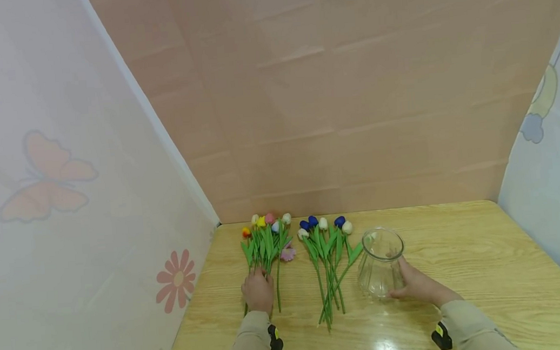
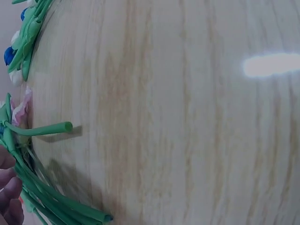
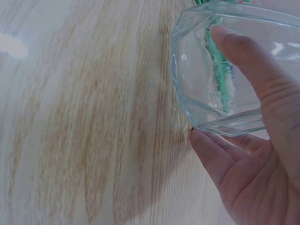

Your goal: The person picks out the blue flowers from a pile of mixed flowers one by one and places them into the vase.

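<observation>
In the head view my left hand [image 1: 258, 291] is over the stems of a mixed bunch of tulips [image 1: 265, 241] on the left. Its fingers curl at the stems, which run together past the hand in the left wrist view [image 2: 70, 204]. These heads are yellow, pink, white, pale blue and orange-red. My right hand [image 1: 418, 283] grips a clear faceted glass vase [image 1: 371, 281] low on its right side. Thumb [image 3: 246, 54] and fingers lie on different sides of the glass in the right wrist view. The vase mouth faces up.
Between the hands lies a second bunch of blue and white tulips [image 1: 324, 242], their stems crossing toward me. A ruffled pink-purple flower [image 1: 287, 252] lies beside the left bunch. The wooden table [image 1: 461, 249] meets a brown back wall [image 1: 355, 137] and a printed left wall [image 1: 95, 253].
</observation>
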`<state>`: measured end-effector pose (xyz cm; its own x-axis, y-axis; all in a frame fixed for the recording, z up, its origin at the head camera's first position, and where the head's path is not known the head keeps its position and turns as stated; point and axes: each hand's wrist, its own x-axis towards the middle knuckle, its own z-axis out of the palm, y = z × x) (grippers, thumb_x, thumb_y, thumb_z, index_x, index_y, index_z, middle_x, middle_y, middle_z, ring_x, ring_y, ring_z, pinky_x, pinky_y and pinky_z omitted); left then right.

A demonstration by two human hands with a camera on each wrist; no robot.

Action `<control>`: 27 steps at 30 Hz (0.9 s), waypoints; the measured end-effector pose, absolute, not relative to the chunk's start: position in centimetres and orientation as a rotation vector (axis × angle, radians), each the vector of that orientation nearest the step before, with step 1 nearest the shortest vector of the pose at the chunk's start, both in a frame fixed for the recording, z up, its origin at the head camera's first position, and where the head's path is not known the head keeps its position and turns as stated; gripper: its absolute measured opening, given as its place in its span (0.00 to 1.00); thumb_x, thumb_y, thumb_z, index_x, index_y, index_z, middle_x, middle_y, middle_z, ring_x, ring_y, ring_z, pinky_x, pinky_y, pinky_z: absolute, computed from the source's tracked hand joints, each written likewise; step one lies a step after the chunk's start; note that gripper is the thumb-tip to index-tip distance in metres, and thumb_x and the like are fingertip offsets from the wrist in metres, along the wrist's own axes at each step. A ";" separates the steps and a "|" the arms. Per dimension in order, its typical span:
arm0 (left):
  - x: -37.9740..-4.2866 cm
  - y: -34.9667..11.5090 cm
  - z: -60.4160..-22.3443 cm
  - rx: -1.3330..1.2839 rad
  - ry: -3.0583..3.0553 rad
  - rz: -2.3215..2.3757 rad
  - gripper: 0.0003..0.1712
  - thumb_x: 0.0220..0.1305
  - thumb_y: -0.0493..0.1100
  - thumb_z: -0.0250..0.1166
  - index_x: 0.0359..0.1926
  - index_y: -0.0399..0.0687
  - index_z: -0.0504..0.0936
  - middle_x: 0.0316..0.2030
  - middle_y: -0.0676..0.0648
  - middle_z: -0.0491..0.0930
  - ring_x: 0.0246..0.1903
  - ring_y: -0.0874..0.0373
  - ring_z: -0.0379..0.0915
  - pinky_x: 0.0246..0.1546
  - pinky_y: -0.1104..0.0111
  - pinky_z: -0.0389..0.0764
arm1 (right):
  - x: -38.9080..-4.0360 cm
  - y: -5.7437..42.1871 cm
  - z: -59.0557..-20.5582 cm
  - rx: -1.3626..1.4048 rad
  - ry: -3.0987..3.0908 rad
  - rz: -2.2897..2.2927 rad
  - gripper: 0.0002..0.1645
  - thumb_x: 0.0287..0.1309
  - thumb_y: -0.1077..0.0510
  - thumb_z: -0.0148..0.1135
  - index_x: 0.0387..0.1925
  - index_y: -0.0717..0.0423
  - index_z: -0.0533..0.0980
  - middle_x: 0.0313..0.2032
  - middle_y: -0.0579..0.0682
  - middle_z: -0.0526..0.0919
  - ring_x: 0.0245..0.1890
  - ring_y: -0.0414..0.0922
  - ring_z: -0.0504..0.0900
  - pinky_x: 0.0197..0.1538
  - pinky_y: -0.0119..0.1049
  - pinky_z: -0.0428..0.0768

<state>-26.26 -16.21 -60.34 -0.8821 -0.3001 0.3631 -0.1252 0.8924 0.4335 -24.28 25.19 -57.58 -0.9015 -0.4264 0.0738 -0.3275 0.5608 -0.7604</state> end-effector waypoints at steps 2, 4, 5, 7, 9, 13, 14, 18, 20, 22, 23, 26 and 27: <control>-26.3 -16.1 -60.2 0.327 -2.631 -0.575 0.07 0.56 0.42 0.71 0.33 0.47 0.81 0.31 0.47 0.82 0.32 0.49 0.77 0.36 0.54 0.74 | -24.2 25.1 -57.5 -0.651 2.673 -1.263 0.62 0.44 0.54 0.77 0.69 0.65 0.44 0.64 0.83 0.52 0.63 0.78 0.57 0.59 0.68 0.64; -26.3 -15.9 -59.9 0.326 -2.613 -0.567 0.08 0.54 0.42 0.72 0.33 0.47 0.81 0.30 0.47 0.81 0.31 0.49 0.77 0.36 0.54 0.75 | -24.2 25.0 -57.3 -0.652 2.679 -1.260 0.62 0.44 0.54 0.77 0.68 0.65 0.45 0.63 0.84 0.53 0.62 0.78 0.57 0.58 0.69 0.64; -26.3 -15.8 -59.7 0.316 -2.593 -0.558 0.08 0.53 0.41 0.72 0.33 0.46 0.81 0.30 0.47 0.81 0.30 0.49 0.78 0.35 0.54 0.76 | -24.1 25.0 -57.3 -0.646 2.681 -1.262 0.62 0.44 0.54 0.77 0.68 0.65 0.45 0.63 0.84 0.53 0.62 0.78 0.58 0.58 0.69 0.64; -26.4 -15.3 -59.0 0.285 -2.549 -0.541 0.09 0.51 0.38 0.73 0.33 0.44 0.82 0.28 0.45 0.81 0.28 0.48 0.78 0.33 0.54 0.77 | -24.1 24.9 -57.1 -0.642 2.678 -1.261 0.62 0.44 0.54 0.77 0.68 0.66 0.45 0.63 0.84 0.53 0.62 0.78 0.57 0.58 0.69 0.63; -26.4 -14.8 -58.3 0.245 -2.502 -0.531 0.10 0.48 0.35 0.73 0.33 0.41 0.82 0.27 0.43 0.81 0.27 0.47 0.78 0.32 0.54 0.78 | -24.1 24.9 -57.1 -0.637 2.675 -1.258 0.63 0.44 0.53 0.77 0.69 0.66 0.44 0.63 0.84 0.52 0.63 0.78 0.56 0.59 0.69 0.63; -26.4 -13.4 -56.9 0.190 -2.472 -0.575 0.10 0.49 0.33 0.71 0.35 0.41 0.83 0.27 0.44 0.81 0.28 0.48 0.78 0.30 0.56 0.78 | -24.1 25.0 -57.1 -0.645 2.663 -1.269 0.63 0.44 0.53 0.77 0.69 0.66 0.44 0.64 0.84 0.51 0.63 0.78 0.55 0.59 0.70 0.62; -26.5 -13.0 -56.6 0.172 -2.468 -0.587 0.10 0.50 0.33 0.71 0.35 0.41 0.83 0.27 0.44 0.81 0.27 0.48 0.77 0.29 0.56 0.77 | -24.1 25.0 -57.2 -0.649 2.663 -1.269 0.63 0.44 0.53 0.77 0.69 0.66 0.44 0.64 0.84 0.50 0.63 0.78 0.55 0.59 0.70 0.62; -26.5 -11.4 -56.0 0.073 -2.460 -0.600 0.08 0.53 0.35 0.70 0.36 0.43 0.83 0.27 0.47 0.81 0.26 0.52 0.76 0.28 0.59 0.76 | -24.3 25.1 -57.5 -0.656 2.663 -1.272 0.64 0.44 0.53 0.77 0.69 0.65 0.44 0.65 0.83 0.50 0.64 0.78 0.55 0.59 0.69 0.63; -26.6 -10.7 -55.8 0.014 -2.463 -0.609 0.08 0.55 0.36 0.69 0.37 0.44 0.82 0.28 0.48 0.80 0.26 0.54 0.76 0.27 0.60 0.75 | -24.3 25.2 -57.6 -0.649 2.662 -1.269 0.64 0.44 0.53 0.77 0.70 0.65 0.43 0.65 0.83 0.50 0.64 0.77 0.55 0.60 0.68 0.63; -26.5 -9.9 -55.7 -0.023 -2.497 -0.652 0.09 0.57 0.37 0.68 0.40 0.46 0.81 0.29 0.50 0.80 0.27 0.57 0.76 0.29 0.62 0.74 | -24.4 25.2 -57.6 -0.649 2.662 -1.267 0.64 0.44 0.53 0.77 0.70 0.66 0.43 0.65 0.83 0.50 0.64 0.77 0.55 0.59 0.68 0.63; -26.5 -9.5 -55.6 -0.040 -2.515 -0.673 0.09 0.58 0.37 0.68 0.40 0.47 0.80 0.29 0.50 0.79 0.27 0.57 0.75 0.28 0.63 0.74 | -24.4 25.2 -57.6 -0.651 2.663 -1.264 0.64 0.44 0.53 0.77 0.70 0.66 0.43 0.65 0.83 0.50 0.64 0.77 0.55 0.59 0.68 0.63; -26.3 -8.4 -55.7 -0.075 -2.572 -0.722 0.09 0.60 0.39 0.67 0.42 0.49 0.79 0.30 0.52 0.77 0.26 0.60 0.73 0.26 0.68 0.72 | -24.4 25.2 -57.5 -0.654 2.669 -1.259 0.64 0.44 0.53 0.77 0.69 0.66 0.43 0.65 0.83 0.50 0.64 0.77 0.54 0.59 0.69 0.63; -26.3 -8.1 -55.7 -0.085 -2.583 -0.736 0.09 0.60 0.39 0.66 0.42 0.48 0.79 0.30 0.52 0.76 0.26 0.61 0.72 0.25 0.69 0.71 | -24.4 25.2 -57.5 -0.655 2.671 -1.257 0.64 0.44 0.53 0.77 0.69 0.67 0.43 0.65 0.83 0.50 0.64 0.77 0.54 0.59 0.69 0.63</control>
